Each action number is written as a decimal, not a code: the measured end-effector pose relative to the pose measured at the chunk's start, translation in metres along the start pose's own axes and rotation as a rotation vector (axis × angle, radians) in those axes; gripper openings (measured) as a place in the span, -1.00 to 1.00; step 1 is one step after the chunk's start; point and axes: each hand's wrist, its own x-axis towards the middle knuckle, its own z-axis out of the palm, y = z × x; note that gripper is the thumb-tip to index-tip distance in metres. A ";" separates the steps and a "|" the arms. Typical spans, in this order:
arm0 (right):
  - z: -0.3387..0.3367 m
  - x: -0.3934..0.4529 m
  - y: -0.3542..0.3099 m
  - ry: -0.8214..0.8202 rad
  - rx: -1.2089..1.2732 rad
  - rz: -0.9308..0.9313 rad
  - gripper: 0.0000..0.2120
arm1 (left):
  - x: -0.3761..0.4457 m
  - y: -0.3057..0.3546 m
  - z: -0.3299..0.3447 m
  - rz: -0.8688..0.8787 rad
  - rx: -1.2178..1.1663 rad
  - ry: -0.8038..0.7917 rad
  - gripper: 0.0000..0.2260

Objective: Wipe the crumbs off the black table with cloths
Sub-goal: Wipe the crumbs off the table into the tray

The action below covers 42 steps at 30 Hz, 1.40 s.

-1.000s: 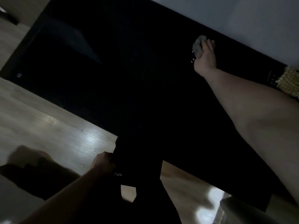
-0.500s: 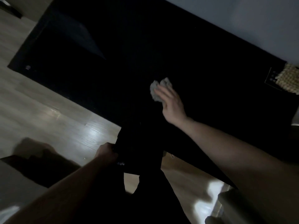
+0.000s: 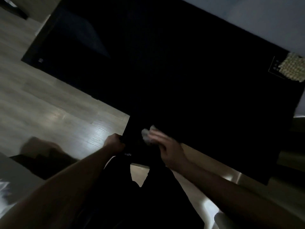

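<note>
Pretty dim shot. The black table point(image 3: 181, 71) runs long from upper left to lower right. Right hand point(image 3: 166, 146), fingers fairly straight, presses a pale cloth point(image 3: 147, 133) at the table's near edge. Left hand point(image 3: 114, 142) grips something dark at that edge; can't tell what.

I find no legible text. A small pale mark on my tabletop point(image 3: 165, 71) far-left corner and faint markings near the patterned cloth point(image 3: 293, 69) stay unreadable.
</note>
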 end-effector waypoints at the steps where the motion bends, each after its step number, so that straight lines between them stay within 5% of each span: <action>1: -0.011 0.008 -0.003 0.066 -0.003 -0.007 -0.56 | 0.000 -0.002 -0.001 0.004 0.007 -0.005 -0.85; 8: -0.098 0.103 0.005 0.444 -0.196 0.116 -0.50 | 0.008 -0.015 -0.015 0.045 0.079 -0.004 -0.84; 12: -0.093 0.134 0.033 0.359 -0.344 0.292 -0.50 | 0.016 -0.024 -0.028 0.056 0.113 -0.011 -0.84; 15: -0.050 0.120 0.036 0.380 -0.464 0.236 -0.49 | 0.022 -0.030 -0.041 0.066 0.139 -0.029 -0.93; 21: 0.048 0.064 -0.008 0.258 -0.215 -0.041 -0.45 | 0.028 -0.038 -0.061 0.108 0.156 -0.053 -0.92; 25: 0.097 0.043 -0.048 0.034 -0.032 0.028 -0.68 | 0.035 -0.049 -0.072 0.145 0.167 -0.073 -0.85; 34: 0.045 0.075 -0.062 0.464 0.038 0.200 -0.58 | 0.052 -0.069 -0.099 0.221 0.199 -0.100 -0.75; 42: -0.028 0.142 -0.049 0.640 -0.119 0.232 -0.54 | 0.060 -0.081 -0.118 0.214 0.229 -0.076 -0.77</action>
